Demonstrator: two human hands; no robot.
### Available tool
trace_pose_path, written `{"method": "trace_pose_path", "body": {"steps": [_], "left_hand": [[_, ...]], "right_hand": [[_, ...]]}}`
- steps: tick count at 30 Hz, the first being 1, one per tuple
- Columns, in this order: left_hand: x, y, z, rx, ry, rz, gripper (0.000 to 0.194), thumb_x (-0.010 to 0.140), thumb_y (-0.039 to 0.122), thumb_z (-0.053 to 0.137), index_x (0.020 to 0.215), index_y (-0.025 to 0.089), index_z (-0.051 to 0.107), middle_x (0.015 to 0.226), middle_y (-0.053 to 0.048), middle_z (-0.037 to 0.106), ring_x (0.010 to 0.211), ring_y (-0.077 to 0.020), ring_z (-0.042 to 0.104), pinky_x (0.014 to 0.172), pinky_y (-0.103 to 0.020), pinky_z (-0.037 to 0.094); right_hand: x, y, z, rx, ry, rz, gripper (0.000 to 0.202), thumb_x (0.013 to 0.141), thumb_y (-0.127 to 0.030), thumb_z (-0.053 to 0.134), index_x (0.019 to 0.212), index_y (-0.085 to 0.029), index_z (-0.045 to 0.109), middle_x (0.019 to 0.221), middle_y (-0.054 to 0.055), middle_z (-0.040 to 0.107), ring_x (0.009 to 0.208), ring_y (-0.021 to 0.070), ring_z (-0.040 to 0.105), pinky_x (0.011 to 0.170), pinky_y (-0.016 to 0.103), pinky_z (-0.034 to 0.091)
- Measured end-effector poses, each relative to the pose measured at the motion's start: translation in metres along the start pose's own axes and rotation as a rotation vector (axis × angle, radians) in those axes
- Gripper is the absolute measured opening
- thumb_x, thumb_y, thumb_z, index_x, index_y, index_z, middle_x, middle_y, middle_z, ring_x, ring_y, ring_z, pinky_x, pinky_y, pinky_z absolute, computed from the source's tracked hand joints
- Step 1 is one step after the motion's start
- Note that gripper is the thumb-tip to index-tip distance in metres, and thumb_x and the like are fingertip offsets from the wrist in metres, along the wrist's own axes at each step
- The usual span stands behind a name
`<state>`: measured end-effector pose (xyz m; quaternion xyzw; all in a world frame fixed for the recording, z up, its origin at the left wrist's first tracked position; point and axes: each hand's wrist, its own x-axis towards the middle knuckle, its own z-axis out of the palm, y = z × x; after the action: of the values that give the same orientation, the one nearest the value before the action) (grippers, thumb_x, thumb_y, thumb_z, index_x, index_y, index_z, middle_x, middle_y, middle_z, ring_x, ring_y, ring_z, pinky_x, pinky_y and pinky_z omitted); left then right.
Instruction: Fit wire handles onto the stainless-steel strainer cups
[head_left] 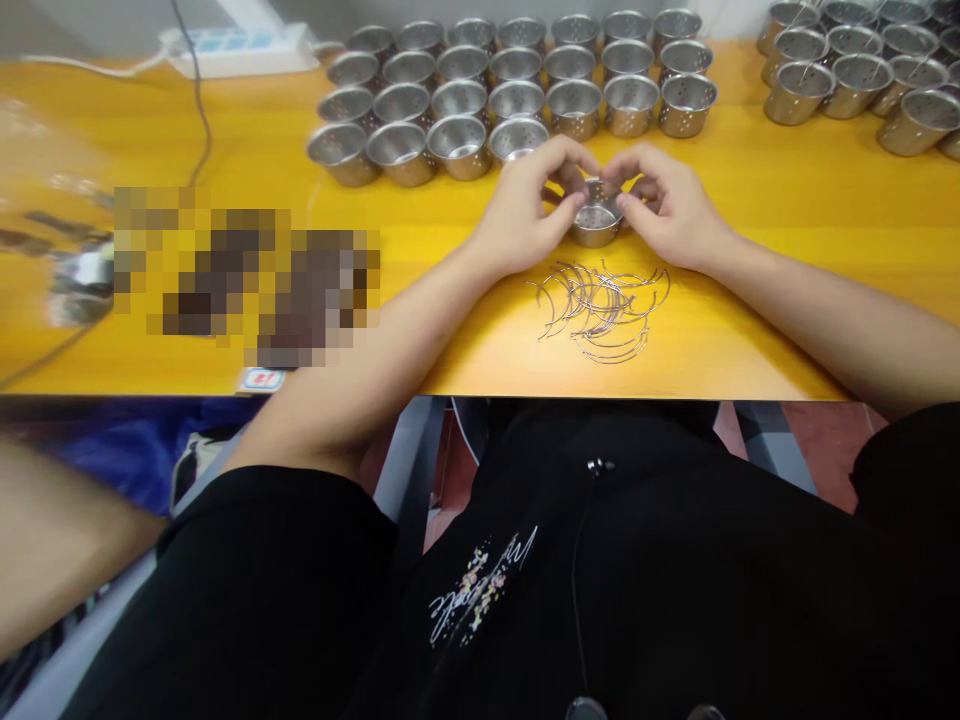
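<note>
A small perforated metal strainer cup [598, 228] stands on the yellow table between my hands, its mouth facing up. My left hand [531, 205] is closed on its left rim, with thumb and fingers curled together. On the opposite side, my right hand [670, 208] pinches the right rim in the same way. Whether a thin wire is also between my fingers cannot be made out. Just in front of the cup, toward me, lies a loose pile of curved thin metal wires [600, 305].
Rows of similar strainer cups [459, 145] stand behind my hands. More cups [799, 92], some with wires across the top, fill the far right. A white power strip [240, 50] lies at the back left. Pixelated dark items and another person's arm [60, 540] are at left.
</note>
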<state>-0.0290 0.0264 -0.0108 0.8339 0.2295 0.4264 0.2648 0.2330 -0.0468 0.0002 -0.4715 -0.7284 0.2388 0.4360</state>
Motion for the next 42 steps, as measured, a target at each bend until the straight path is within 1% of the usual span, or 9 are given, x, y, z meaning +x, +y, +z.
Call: {"method": "trace_pose_path", "body": {"steps": [3,10,15,22,26,30,35,39,42], "left_hand": [[0.0,-0.001,0.0,0.009,-0.003,-0.016,0.034,0.098,0.066,0.085,0.126,0.047,0.086,0.112,-0.005,0.093,0.107,-0.0413,0.088,0.091,-0.062,0.079],[-0.001,0.006,-0.002,0.01,-0.011,-0.038,0.036,0.1,0.064,0.085,0.129,0.041,0.085,0.116,-0.008,0.093,0.111,-0.0418,0.09,0.095,-0.062,0.079],[0.001,-0.004,-0.001,-0.003,-0.02,0.019,0.033,0.099,0.064,0.085,0.127,0.047,0.083,0.113,-0.005,0.092,0.107,-0.0421,0.089,0.092,-0.065,0.079],[0.001,-0.001,-0.001,0.017,-0.005,-0.001,0.033,0.099,0.067,0.086,0.124,0.046,0.083,0.113,-0.005,0.093,0.103,-0.0412,0.087,0.089,-0.063,0.077],[0.001,0.002,-0.001,0.011,-0.006,-0.017,0.031,0.098,0.064,0.086,0.123,0.046,0.084,0.113,-0.006,0.092,0.104,-0.0419,0.087,0.09,-0.063,0.077],[0.0,0.006,-0.003,0.011,-0.023,-0.021,0.032,0.1,0.065,0.087,0.123,0.042,0.083,0.114,-0.008,0.092,0.109,-0.043,0.088,0.094,-0.064,0.078],[-0.004,0.013,-0.006,0.06,-0.05,-0.019,0.035,0.113,0.064,0.081,0.134,0.036,0.085,0.118,-0.012,0.092,0.115,-0.0413,0.089,0.104,-0.061,0.078],[-0.005,0.012,-0.004,0.055,-0.036,-0.006,0.041,0.116,0.066,0.079,0.137,0.031,0.084,0.117,-0.013,0.091,0.113,-0.0382,0.088,0.102,-0.055,0.077],[-0.003,0.009,-0.003,0.032,-0.047,0.022,0.043,0.116,0.07,0.08,0.137,0.032,0.084,0.115,-0.012,0.09,0.111,-0.038,0.088,0.1,-0.054,0.076]], "right_hand": [[0.0,0.003,0.0,-0.003,-0.002,0.004,0.054,0.106,-0.087,0.09,0.121,-0.037,0.077,0.121,0.007,0.088,0.096,0.034,0.083,0.078,0.052,0.07],[0.0,0.003,0.0,0.016,0.0,-0.024,0.049,0.109,-0.082,0.09,0.118,-0.035,0.077,0.125,0.009,0.089,0.111,0.0361,0.086,0.085,0.052,0.075],[-0.001,0.002,0.0,0.003,0.002,-0.017,0.046,0.109,-0.079,0.092,0.117,-0.035,0.079,0.127,0.008,0.09,0.1,0.0338,0.085,0.083,0.054,0.075],[-0.001,0.001,0.0,-0.019,-0.007,0.009,0.058,0.107,-0.091,0.087,0.121,-0.036,0.076,0.124,0.007,0.088,0.094,0.0332,0.083,0.075,0.05,0.069],[0.001,0.002,0.001,-0.015,0.0,0.009,0.061,0.106,-0.095,0.085,0.119,-0.036,0.074,0.122,0.008,0.088,0.096,0.0336,0.083,0.074,0.049,0.068],[0.001,0.006,0.002,0.005,0.004,-0.008,0.055,0.106,-0.089,0.087,0.118,-0.036,0.076,0.121,0.008,0.086,0.093,0.0329,0.081,0.078,0.051,0.07],[0.0,0.011,0.003,-0.005,0.005,-0.021,0.044,0.112,-0.077,0.087,0.122,-0.036,0.078,0.119,0.007,0.086,0.087,0.0306,0.078,0.076,0.049,0.073],[0.0,0.022,0.004,0.007,-0.018,-0.058,0.034,0.117,-0.065,0.085,0.13,-0.034,0.081,0.127,0.008,0.087,0.084,0.0275,0.077,0.081,0.049,0.077],[0.002,0.034,0.004,0.013,-0.034,-0.086,0.038,0.12,-0.067,0.084,0.137,-0.034,0.08,0.133,0.009,0.084,0.09,0.0279,0.079,0.085,0.049,0.078]]}}
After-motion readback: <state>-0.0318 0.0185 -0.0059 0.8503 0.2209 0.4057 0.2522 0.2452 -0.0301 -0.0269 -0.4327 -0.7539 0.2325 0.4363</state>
